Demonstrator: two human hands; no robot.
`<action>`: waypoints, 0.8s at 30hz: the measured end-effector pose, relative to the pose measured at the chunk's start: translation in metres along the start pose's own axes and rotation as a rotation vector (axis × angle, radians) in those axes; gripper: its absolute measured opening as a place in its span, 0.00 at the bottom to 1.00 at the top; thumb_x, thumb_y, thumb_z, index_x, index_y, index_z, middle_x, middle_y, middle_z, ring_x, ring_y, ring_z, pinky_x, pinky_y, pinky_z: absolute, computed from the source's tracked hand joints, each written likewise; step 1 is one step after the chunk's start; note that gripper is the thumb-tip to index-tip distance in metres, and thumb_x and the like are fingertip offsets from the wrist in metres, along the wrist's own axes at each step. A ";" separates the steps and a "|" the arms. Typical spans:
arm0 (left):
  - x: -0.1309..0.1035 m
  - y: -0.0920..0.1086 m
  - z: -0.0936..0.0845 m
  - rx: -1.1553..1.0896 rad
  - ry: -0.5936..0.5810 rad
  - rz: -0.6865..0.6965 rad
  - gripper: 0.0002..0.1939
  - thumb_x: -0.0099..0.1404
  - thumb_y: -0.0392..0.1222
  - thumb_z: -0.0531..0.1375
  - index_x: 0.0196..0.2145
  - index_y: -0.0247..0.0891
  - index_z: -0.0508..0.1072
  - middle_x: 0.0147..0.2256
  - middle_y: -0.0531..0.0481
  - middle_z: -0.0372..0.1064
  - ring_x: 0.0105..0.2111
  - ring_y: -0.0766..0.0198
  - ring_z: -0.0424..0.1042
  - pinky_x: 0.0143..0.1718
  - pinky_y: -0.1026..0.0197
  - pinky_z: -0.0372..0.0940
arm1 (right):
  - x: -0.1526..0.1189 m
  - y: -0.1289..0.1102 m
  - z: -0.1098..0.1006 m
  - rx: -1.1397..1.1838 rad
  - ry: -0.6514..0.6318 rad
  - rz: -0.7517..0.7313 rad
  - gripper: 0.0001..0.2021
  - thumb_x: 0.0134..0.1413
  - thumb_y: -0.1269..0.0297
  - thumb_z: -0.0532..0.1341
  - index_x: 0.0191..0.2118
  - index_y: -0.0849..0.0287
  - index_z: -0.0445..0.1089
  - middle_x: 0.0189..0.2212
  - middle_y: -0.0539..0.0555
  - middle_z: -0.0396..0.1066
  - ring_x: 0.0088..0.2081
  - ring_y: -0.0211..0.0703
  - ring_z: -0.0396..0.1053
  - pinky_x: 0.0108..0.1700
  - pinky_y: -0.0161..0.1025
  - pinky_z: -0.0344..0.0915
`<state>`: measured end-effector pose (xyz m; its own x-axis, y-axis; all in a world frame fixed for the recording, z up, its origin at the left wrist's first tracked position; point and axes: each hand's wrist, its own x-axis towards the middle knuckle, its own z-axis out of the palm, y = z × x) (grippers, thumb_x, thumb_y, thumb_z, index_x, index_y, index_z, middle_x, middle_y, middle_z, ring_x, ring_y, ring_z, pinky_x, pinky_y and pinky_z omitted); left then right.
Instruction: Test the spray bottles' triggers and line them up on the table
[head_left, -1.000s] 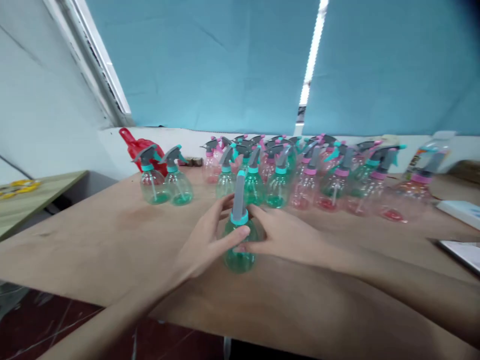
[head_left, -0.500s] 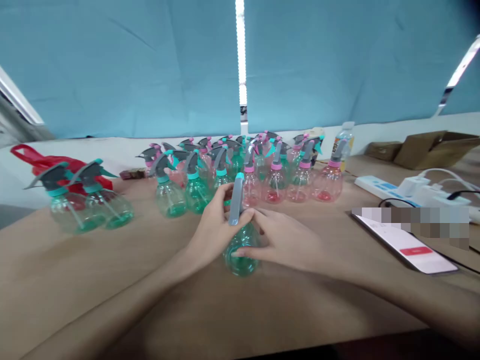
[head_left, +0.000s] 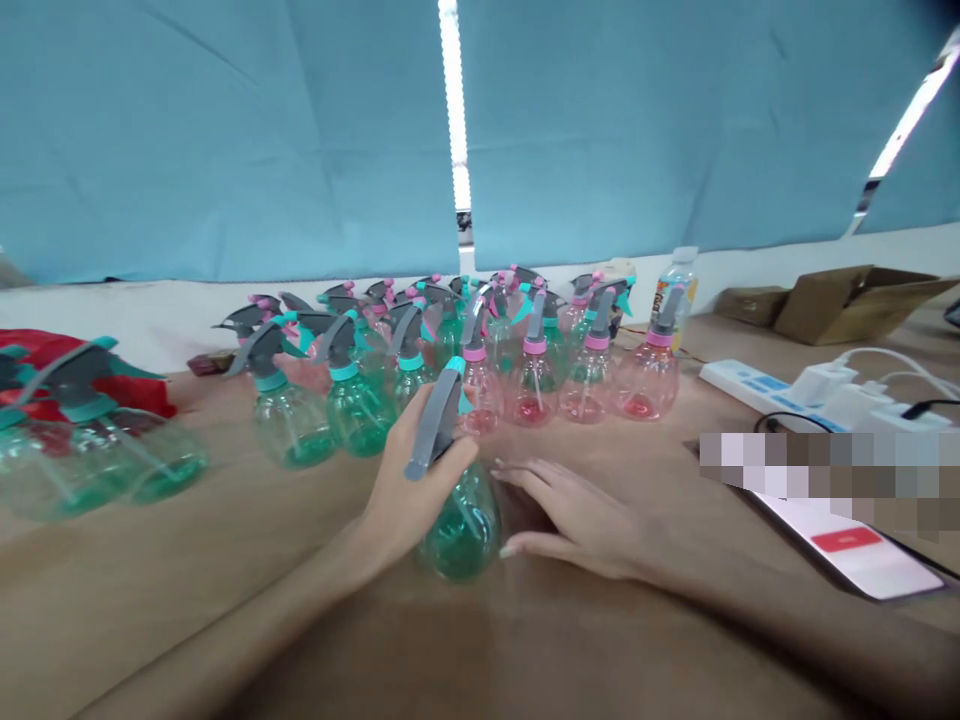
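My left hand (head_left: 420,470) wraps round the neck of a clear green spray bottle (head_left: 461,535) with a grey and teal spray head. The bottle leans slightly, and the hand covers most of its collar. Just right of it, my right hand (head_left: 570,515) is apart from the bottle, its fingers spread and holding nothing. Beyond the hands stand green spray bottles, one nearest at the left of the row (head_left: 292,425), and pink spray bottles (head_left: 532,385) with grey heads and pink collars.
At the left, more green spray bottles (head_left: 161,460) stand before a red bag (head_left: 142,385). On the right are a white power strip (head_left: 742,385) with chargers, a phone (head_left: 862,560), an open cardboard box (head_left: 832,310) and a drink bottle (head_left: 679,275). A blue sheet (head_left: 600,120) hangs behind.
My right hand has come off the green spray bottle and moved right. My left hand keeps hold of the bottle, which is now tilted. The camera view has shifted somewhat.
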<state>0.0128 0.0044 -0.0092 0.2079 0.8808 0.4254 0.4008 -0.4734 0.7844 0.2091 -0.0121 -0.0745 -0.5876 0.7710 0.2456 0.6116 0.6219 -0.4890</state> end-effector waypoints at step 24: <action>0.006 0.010 -0.009 0.093 -0.046 0.019 0.07 0.53 0.38 0.52 0.30 0.46 0.67 0.22 0.55 0.56 0.22 0.63 0.57 0.21 0.61 0.59 | -0.013 0.027 0.015 -0.016 -0.042 0.115 0.29 0.59 0.48 0.55 0.63 0.51 0.54 0.64 0.54 0.52 0.64 0.52 0.49 0.63 0.55 0.50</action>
<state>0.0099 0.0050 0.0056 0.2561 0.8719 0.4174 0.4771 -0.4896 0.7298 0.2255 -0.0071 -0.1031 -0.5344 0.8313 0.1530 0.6845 0.5318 -0.4986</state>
